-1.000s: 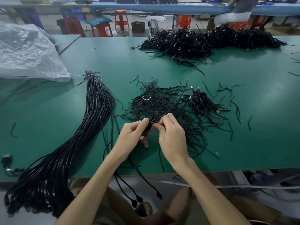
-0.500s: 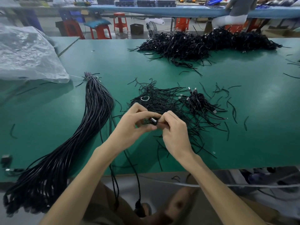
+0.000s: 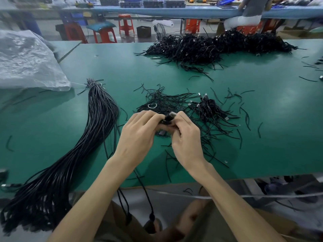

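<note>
Here a green work table [image 3: 272, 145] fills the view, with red stools [image 3: 125, 23] and another bench [image 3: 174, 12] behind. Its near edge runs under the forearms; bare green lies to the right, while a long bundle of black cables [image 3: 97, 130] hangs over that edge on the left. Above a scatter of black ties [image 3: 167, 102], the left hand [image 3: 138, 137] and right hand [image 3: 187, 142] both pinch a small coiled black cable [image 3: 165, 121], its silver plug [image 3: 172, 114] poking up between them.

black coiled cable [image 3: 167, 119], metal plug upward, pinched above green table [image 3: 262, 137]
</note>
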Demonstrator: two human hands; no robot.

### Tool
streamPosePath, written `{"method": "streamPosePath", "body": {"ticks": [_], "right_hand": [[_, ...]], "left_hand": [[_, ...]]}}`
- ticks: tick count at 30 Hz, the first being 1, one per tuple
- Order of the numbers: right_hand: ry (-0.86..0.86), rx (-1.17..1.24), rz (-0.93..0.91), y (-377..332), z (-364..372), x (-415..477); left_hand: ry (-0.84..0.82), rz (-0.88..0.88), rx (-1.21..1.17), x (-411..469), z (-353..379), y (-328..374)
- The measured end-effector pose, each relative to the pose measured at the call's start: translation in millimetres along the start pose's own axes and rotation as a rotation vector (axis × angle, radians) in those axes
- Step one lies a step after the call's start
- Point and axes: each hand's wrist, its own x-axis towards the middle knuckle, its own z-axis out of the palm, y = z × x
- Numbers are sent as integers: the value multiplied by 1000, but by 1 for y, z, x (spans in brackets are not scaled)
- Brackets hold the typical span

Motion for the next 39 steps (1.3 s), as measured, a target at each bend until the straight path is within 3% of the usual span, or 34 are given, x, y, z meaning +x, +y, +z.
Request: {"method": "streamPosePath", "body": {"ticks": [6,10,15,18,21,25,29,33,39], "right_hand": [[20,-115,-108,1,1,5],[-21,-308,-228,11,-3,8],[-11,-479,-401,19,-8,15],[-21,-483,-371,24,-11,15],[-17,-406,-273,27,-12,13],[-4,-328,-175,26,-10,14],[28,-254,-104,23,-9,17],[60,-185,-107,15,-7,18],[46,-176,-100,11,-3,10]], "left_hand": [[-39,-80,175,9,-6,13],[-312,-303,163,19,-5,15],[-505,-661,-116,38,3,7],[-558,-705,-230,50,4,-3],[-470,-749,-470,50,3,-12],[-359,-602,-741,41,-7,-15],[-324,-415,-841,37,-14,-10],[-289,-374,-794,39,-14,-10],[-362,-281,-736,26,1,-10]]}}
